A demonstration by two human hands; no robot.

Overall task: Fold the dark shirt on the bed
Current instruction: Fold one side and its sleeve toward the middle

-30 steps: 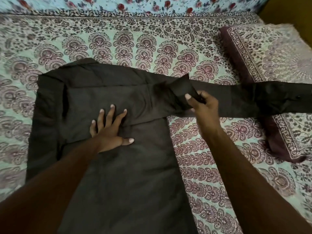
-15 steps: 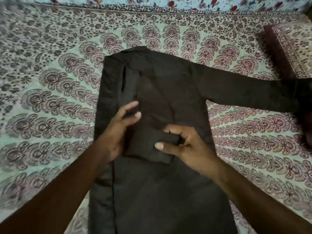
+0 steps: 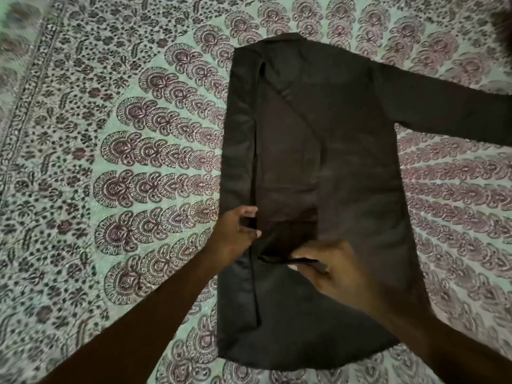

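The dark shirt (image 3: 346,167) lies flat on the bed (image 3: 110,162). The left hand (image 3: 238,231) pinches its folded sleeve (image 3: 288,206). The right hand (image 3: 340,275) grips the sleeve's cuff end.

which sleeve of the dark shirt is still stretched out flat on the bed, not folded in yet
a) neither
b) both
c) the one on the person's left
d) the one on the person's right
d: the dark shirt's right sleeve lies outstretched on the bedsheet; the left one is folded over the body.

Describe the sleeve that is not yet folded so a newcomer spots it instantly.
Start at the dark shirt lying on the patterned bedspread. From its upper right shoulder, one long dark sleeve sticks out sideways off-frame; the other lies folded down the body.
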